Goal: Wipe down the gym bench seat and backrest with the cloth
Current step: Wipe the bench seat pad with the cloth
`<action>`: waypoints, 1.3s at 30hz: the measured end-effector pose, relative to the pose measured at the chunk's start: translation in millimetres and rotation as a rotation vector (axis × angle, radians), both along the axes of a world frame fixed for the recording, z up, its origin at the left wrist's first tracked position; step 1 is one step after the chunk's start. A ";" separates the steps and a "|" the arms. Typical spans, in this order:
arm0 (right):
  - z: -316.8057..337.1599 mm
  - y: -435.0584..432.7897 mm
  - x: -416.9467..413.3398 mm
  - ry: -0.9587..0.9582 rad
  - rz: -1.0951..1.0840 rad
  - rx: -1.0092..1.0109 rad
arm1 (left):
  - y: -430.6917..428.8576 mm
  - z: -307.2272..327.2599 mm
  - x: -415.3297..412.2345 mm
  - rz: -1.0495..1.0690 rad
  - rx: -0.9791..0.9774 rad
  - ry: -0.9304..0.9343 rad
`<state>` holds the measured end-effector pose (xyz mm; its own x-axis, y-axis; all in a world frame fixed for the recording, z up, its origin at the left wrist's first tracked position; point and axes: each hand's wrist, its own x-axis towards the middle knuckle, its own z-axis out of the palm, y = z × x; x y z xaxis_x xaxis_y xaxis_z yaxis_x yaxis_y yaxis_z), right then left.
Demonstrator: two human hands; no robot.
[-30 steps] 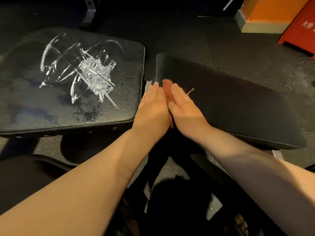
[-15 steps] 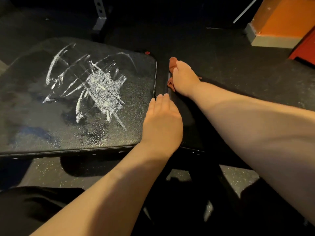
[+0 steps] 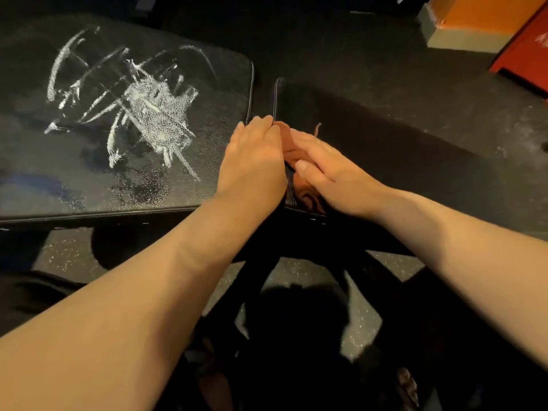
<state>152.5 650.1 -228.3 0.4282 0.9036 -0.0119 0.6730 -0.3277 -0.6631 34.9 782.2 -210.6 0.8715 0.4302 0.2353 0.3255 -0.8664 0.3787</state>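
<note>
**Head view: cloth under the right hand at the end of the right bench pad**

Head camera is looking down on two black bench pads lying side by side with a narrow gap between them. The cloth (image 3: 284,140) is showing as a reddish-brown, crumpled fold lying on the near end of the right pad (image 3: 385,149), just beside the gap. A loose thread (image 3: 318,129) is trailing from it onto the pad.

The right hand (image 3: 332,173) is lying on top of the cloth and pressing it down, with fingers (image 3: 299,141) straight and close together and the thumb lying alongside. The left hand (image 3: 252,164) is resting on the near right corner of the left pad (image 3: 213,81), its fingers together and its tips reaching the pad's edge at the gap.

The left pad is carrying a patch of white scuffs (image 3: 154,114) and streaks across its grained cover. The right pad is showing a plain dark surface.

Most of the cloth is lying hidden under the right hand; only strips between the two hands and below the thumb are showing. The left fingertips are dipping out of sight at the gap. The bench frame (image 3: 267,247) below is sitting in shadow and is hard to make out.

The floor (image 3: 296,271) is showing as dark speckled matting. An orange block (image 3: 489,10) and a red object (image 3: 527,54) are standing at the top right, both cut off by the picture's edge.
</note>
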 end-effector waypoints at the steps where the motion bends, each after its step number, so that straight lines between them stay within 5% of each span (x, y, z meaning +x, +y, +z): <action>1: -0.3 -5.6 6.9 0.018 -0.076 -0.009 | -2.1 0.9 -1.9 -0.020 0.012 0.009; 6: -11.8 7.9 -14.8 0.063 -0.680 -0.062 | -14.5 1.7 -11.0 -0.131 0.017 -0.002; 10: -10.3 0.2 -53.6 0.119 -0.370 0.121 | -23.6 3.6 -20.1 -0.329 -0.093 -0.015; 16: 4.4 -64.2 -41.3 0.121 -0.135 0.056 | -23.7 -2.4 -20.0 -0.403 0.195 0.043; 25: -35.5 -87.7 -66.0 -0.132 -0.381 0.188 | -50.6 -13.7 -10.8 -0.514 0.299 0.193; 29: -36.4 -37.7 -99.5 -0.044 -0.521 0.217 | -37.8 -6.8 -14.5 -0.469 0.063 0.116; 32: -49.6 -43.4 -102.5 -0.212 -0.440 0.190 | -36.3 -5.2 -20.5 -0.434 -0.075 0.106; 39: -62.1 -75.9 -75.8 -0.294 -0.404 0.196 | -54.1 -8.7 -6.8 -0.477 0.109 0.205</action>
